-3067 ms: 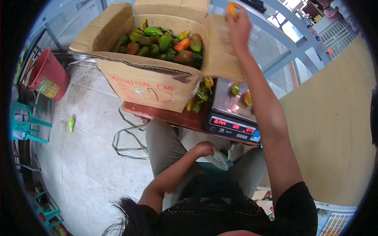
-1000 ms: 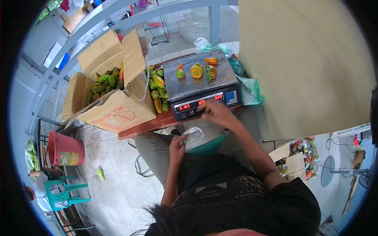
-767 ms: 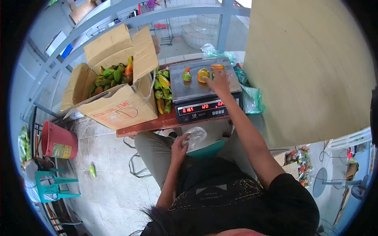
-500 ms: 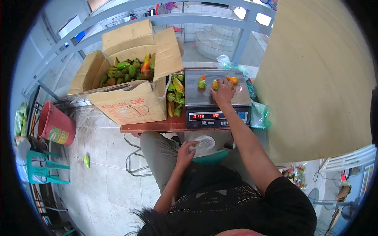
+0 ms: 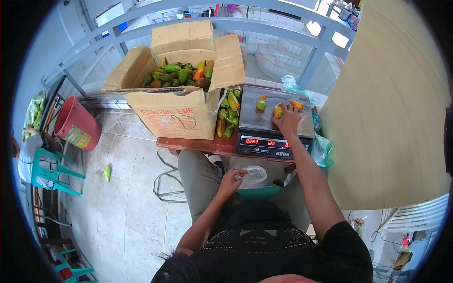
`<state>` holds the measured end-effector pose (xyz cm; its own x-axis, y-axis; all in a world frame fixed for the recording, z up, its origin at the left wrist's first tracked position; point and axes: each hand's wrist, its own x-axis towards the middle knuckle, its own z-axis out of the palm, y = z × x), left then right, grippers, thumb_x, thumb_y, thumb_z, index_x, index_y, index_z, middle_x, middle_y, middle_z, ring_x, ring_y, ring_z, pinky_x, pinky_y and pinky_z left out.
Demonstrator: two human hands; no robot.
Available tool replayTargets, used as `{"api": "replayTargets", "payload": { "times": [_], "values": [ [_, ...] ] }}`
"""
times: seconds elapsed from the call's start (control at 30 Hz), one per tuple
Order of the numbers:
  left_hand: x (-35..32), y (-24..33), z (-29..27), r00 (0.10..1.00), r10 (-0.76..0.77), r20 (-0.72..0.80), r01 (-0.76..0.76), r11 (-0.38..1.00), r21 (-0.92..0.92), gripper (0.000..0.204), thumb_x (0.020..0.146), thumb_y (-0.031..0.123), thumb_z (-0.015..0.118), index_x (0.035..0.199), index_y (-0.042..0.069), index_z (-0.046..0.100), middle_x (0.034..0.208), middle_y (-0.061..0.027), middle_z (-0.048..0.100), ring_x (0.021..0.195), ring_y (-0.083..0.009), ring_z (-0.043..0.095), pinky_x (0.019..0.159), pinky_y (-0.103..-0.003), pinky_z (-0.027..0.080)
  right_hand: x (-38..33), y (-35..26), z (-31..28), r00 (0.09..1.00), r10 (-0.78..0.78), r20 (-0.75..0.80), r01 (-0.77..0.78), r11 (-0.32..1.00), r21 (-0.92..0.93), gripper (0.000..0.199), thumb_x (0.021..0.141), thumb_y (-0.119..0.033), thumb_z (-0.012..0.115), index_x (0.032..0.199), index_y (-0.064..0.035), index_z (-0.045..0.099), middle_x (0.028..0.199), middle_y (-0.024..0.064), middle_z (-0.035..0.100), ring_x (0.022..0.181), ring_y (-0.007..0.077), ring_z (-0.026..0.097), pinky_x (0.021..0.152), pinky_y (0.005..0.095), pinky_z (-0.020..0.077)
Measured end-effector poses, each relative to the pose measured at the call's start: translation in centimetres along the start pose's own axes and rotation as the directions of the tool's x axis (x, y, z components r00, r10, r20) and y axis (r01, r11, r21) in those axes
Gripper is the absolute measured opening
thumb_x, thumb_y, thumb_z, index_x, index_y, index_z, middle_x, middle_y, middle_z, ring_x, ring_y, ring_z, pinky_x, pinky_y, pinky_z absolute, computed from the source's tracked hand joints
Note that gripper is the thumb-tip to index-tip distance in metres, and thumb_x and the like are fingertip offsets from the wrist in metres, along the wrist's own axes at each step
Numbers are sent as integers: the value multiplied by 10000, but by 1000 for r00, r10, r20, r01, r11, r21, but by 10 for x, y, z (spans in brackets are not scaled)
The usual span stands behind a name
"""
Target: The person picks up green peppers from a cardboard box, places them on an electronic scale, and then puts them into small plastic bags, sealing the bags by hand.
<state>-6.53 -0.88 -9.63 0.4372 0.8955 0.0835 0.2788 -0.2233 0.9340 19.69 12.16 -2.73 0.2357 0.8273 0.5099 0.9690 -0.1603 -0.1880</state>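
My right hand [image 5: 287, 123] reaches over the metal pan of a digital weighing scale [image 5: 250, 118], its fingers closed round an orange-green pepper [image 5: 278, 111]. Another orange-green pepper [image 5: 261, 102] lies on the pan to its left. Just right of my fingertips is an orange pepper [image 5: 296, 104], partly hidden by them. Low over my lap, my left hand [image 5: 230, 183] pinches the edge of a clear plastic bag [image 5: 255, 174]. The bag looks crumpled, and its contents cannot be made out. Below it shows a green basin-like thing [image 5: 258, 193].
A cardboard box [image 5: 177, 115] full of peppers stands left of the scale on a red-brown bench [image 5: 196, 146]. Bagged peppers [image 5: 228, 113] fill the gap between them. Green plastic bags [image 5: 322, 150] lie right of the scale, beside a tall tan panel [image 5: 382, 113]. A pepper [image 5: 107, 173] lies on the floor.
My view has shifted, moving the scene rightward. My right hand now closes round a pepper on the pan, and the scale's red digits have changed. My left hand still holds the bag.
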Motion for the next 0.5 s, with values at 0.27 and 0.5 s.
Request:
{"api": "replayTargets", "payload": {
  "times": [0.27,0.5],
  "values": [
    [-4,21,-6,995,-39,-91,43,998,42,308,679,18,552,985,46,572,888,-117,543,869,-254,536,768,-327,413,-13,-3,-52,922,46,385,-388,125,913,488,685,-199,647,1106,-55,445,1069,107,498,980,248,493,818,389,428],
    [17,65,-5,985,97,-141,-80,989,121,338,672,-48,546,993,57,529,877,-98,531,808,-241,537,671,-292,421,-120,-46,-122,818,-393,420,-573,-609,548,583,691,-218,639,1180,-62,363,1106,118,453,1031,254,479,850,406,432]
  ]
}}
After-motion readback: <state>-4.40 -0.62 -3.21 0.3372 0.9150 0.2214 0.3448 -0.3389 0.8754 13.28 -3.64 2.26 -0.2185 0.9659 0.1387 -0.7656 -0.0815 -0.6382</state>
